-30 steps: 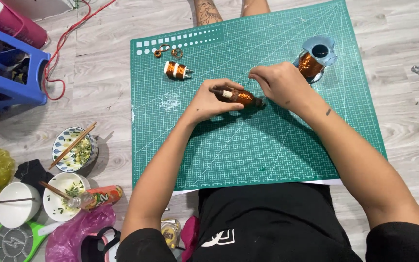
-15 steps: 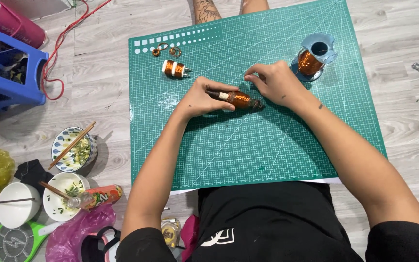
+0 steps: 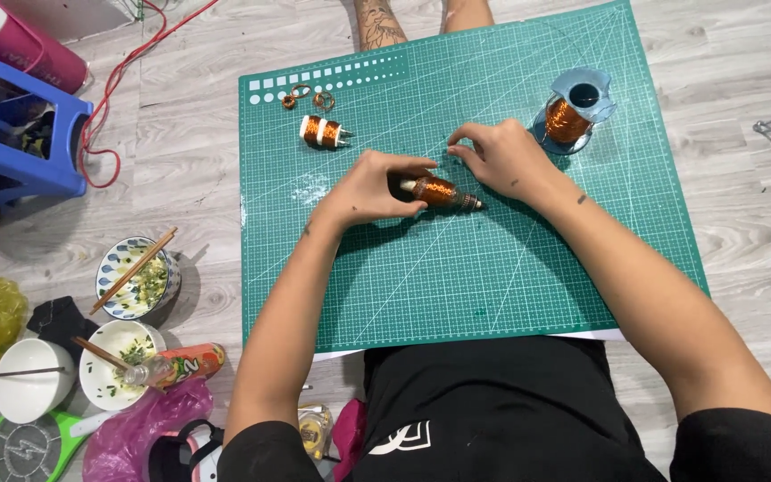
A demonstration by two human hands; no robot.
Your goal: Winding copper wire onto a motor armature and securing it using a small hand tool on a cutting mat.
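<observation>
Now the left hand grips the copper-wound dark rod mid-frame, shifted slightly left. Right hand has drawn closer, fingertips pinching thin wire, so winding seems underway

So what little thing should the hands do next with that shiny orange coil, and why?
Probably turn the coil a little further. The left hand grips its dark end on the green mat, and the right hand pinches just above it, as if guiding thin wire, too fine to see, from the copper spool.
</observation>
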